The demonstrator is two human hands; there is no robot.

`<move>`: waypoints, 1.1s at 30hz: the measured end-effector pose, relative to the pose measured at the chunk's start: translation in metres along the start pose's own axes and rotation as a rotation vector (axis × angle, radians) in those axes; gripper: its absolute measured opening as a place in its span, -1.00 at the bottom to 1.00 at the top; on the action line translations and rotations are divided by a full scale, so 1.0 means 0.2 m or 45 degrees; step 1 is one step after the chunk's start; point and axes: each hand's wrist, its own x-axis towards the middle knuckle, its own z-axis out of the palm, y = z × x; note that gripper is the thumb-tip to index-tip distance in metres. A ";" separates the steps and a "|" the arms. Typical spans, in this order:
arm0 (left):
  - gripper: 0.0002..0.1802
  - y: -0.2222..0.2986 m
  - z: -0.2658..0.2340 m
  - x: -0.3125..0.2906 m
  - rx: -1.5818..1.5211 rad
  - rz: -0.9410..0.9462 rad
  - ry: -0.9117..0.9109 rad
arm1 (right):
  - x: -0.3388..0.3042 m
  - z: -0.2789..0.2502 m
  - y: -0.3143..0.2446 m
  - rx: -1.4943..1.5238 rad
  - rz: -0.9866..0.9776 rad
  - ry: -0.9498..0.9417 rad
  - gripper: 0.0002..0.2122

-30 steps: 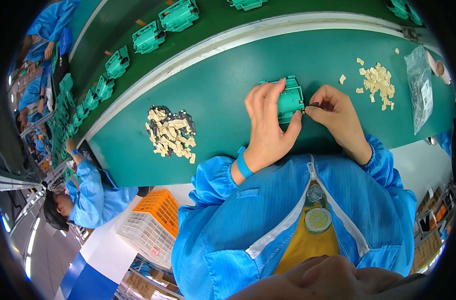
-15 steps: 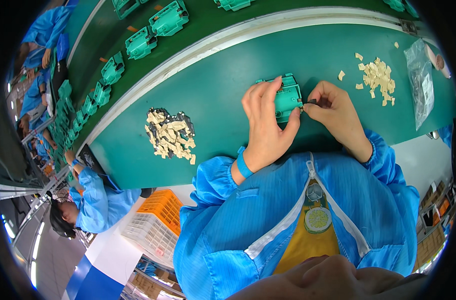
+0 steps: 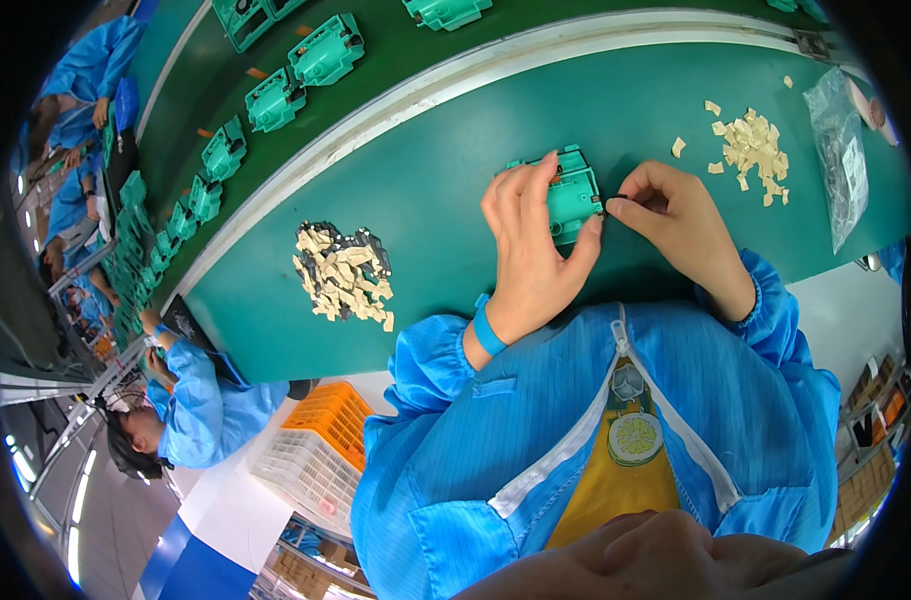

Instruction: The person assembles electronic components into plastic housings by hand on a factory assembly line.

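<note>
Here my left hand (image 3: 530,250) grips the green plastic housing (image 3: 567,196) on the worktop (image 3: 415,170); my right hand (image 3: 675,225) sits just right, fingers (image 3: 620,208) pinched at its right edge, contents hidden.

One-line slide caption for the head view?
Left hand grips a teal plastic housing while the right hand pinches at its edge, on a green bench.

A bright blue zip-up smock (image 3: 535,440) with gathered elastic cuffs and a white zipper strip; beneath the zipper, a yellow shirt (image 3: 615,490) with a round lemon print. A blue wristband (image 3: 488,328) sits above the left cuff.
</note>
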 end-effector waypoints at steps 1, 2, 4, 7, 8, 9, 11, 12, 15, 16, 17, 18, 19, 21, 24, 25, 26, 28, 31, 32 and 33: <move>-0.11 0.01 0.00 0.00 0.002 0.005 -0.001 | 0.00 -0.01 -0.01 -0.029 0.013 -0.009 -0.85; -0.06 0.02 -0.01 0.01 0.016 -0.003 -0.015 | 0.01 -0.02 -0.01 -0.059 0.025 -0.018 -0.86; 0.00 0.02 -0.02 0.01 0.030 -0.004 -0.026 | 0.01 -0.04 0.00 -0.059 -0.026 -0.026 -0.86; 0.09 -0.01 -0.02 0.02 0.045 0.074 -0.027 | 0.00 -0.03 0.05 0.141 -0.126 -0.057 -0.87; 0.08 -0.01 -0.02 0.01 -0.190 0.031 -0.036 | -0.01 -0.02 0.05 0.340 -0.173 -0.085 -0.87; 0.07 -0.02 -0.02 0.00 -0.419 -0.022 -0.038 | -0.01 -0.03 0.04 0.340 -0.178 -0.088 -0.87; 0.05 -0.03 -0.01 -0.01 -0.517 -0.064 -0.053 | -0.04 -0.05 -0.02 0.439 0.011 -0.232 -0.87; 0.03 -0.03 -0.01 -0.01 -0.620 -0.109 -0.074 | -0.05 -0.05 -0.03 0.441 0.011 -0.231 -0.87; -0.06 -0.02 -0.08 0.00 -0.473 0.030 -0.149 | -0.07 -0.05 -0.06 0.368 0.030 -0.214 -0.87; -0.06 -0.02 -0.08 0.00 -0.474 0.028 -0.149 | -0.08 -0.05 -0.08 0.329 0.021 -0.192 -0.87; -0.14 -0.02 -0.09 -0.01 -0.527 -0.015 -0.177 | -0.09 -0.04 -0.08 0.289 0.011 -0.170 -0.87; -0.22 -0.02 -0.09 -0.01 -0.577 -0.057 -0.208 | -0.09 -0.04 -0.08 0.292 0.011 -0.171 -0.87; -0.22 -0.02 -0.09 -0.01 -0.575 -0.058 -0.209 | -0.09 -0.05 -0.08 0.264 -0.020 -0.167 -0.87; -0.27 -0.01 -0.10 -0.01 -0.634 -0.105 -0.213 | -0.09 -0.04 -0.08 0.237 -0.050 -0.163 -0.86; -0.29 0.03 -0.11 -0.01 -0.708 -0.231 -0.215 | -0.10 -0.03 -0.09 0.245 -0.054 -0.160 -0.88; -0.29 0.03 -0.11 -0.01 -0.709 -0.232 -0.216 | -0.10 -0.02 -0.10 0.222 -0.054 -0.153 -0.89; -0.29 0.03 -0.10 -0.01 -0.713 -0.230 -0.215 | -0.10 -0.02 -0.10 0.199 -0.054 -0.145 -0.89; -0.29 0.04 -0.10 -0.01 -0.717 -0.229 -0.216 | -0.10 -0.01 -0.10 0.179 -0.068 -0.140 -0.90; -0.28 0.04 -0.09 -0.01 -0.763 -0.259 -0.232 | -0.10 -0.01 -0.10 0.142 -0.087 -0.133 -0.90; -0.28 0.04 -0.09 -0.01 -0.762 -0.266 -0.236 | -0.11 -0.01 -0.11 0.125 -0.093 -0.130 -0.90; -0.27 0.04 -0.09 -0.01 -0.762 -0.272 -0.237 | -0.10 -0.01 -0.11 0.124 -0.092 -0.131 -0.90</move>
